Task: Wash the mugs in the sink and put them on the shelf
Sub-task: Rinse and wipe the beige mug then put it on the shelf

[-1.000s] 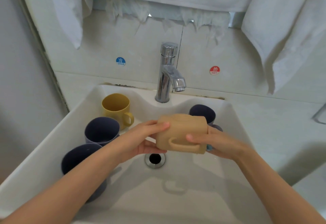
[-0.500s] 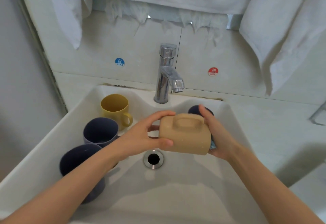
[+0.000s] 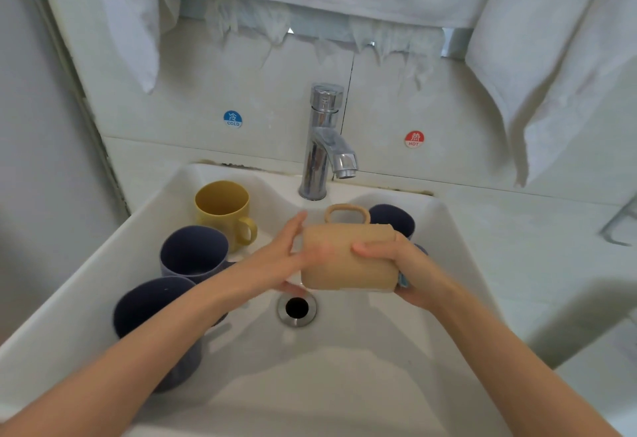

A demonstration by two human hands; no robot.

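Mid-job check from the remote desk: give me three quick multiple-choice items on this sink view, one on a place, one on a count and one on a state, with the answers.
1. Where does the yellow mug stand?
A. Back left of the sink
B. On the counter to the right
C. In the person's hands

2. How many dark blue mugs are in view?
A. Two
B. Three
C. Five

3. What state is the tan mug in?
A. Upright on the sink floor
B. Upside down on the counter
C. On its side, held by the left hand and the right hand above the drain

Answers:
1 A: it sits upright in the rear left corner of the basin.
2 B: two stand at the left and one behind the tan mug.
3 C: its handle sticks up and both hands hold it.
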